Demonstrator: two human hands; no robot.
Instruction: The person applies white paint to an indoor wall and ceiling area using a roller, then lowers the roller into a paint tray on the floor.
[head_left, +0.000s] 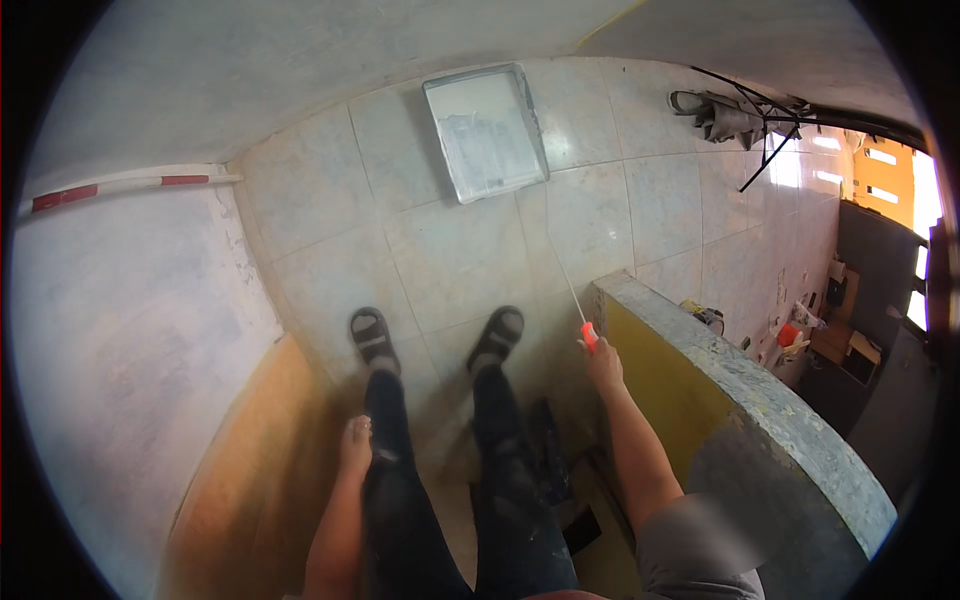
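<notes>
My right hand (604, 366) is closed around the red-orange handle (589, 337) of a tool with a thin metal rod. The rod runs up and left over the floor tiles; its far end is too faint to make out. Beside my left thigh hangs my left hand (358, 435), its fingers curled, with nothing visible in it. A rectangular paint tray (491, 139) coated in white paint lies on the tiles ahead of my sandalled feet.
Close on my right is a low wall with a rough grey top (720, 367). A red-and-white striped pole (135, 187) lies along the left wall's ledge. At upper right are a black metal stand (776, 120) and dark crumpled fabric (724, 124). Assorted items lie beyond the low wall.
</notes>
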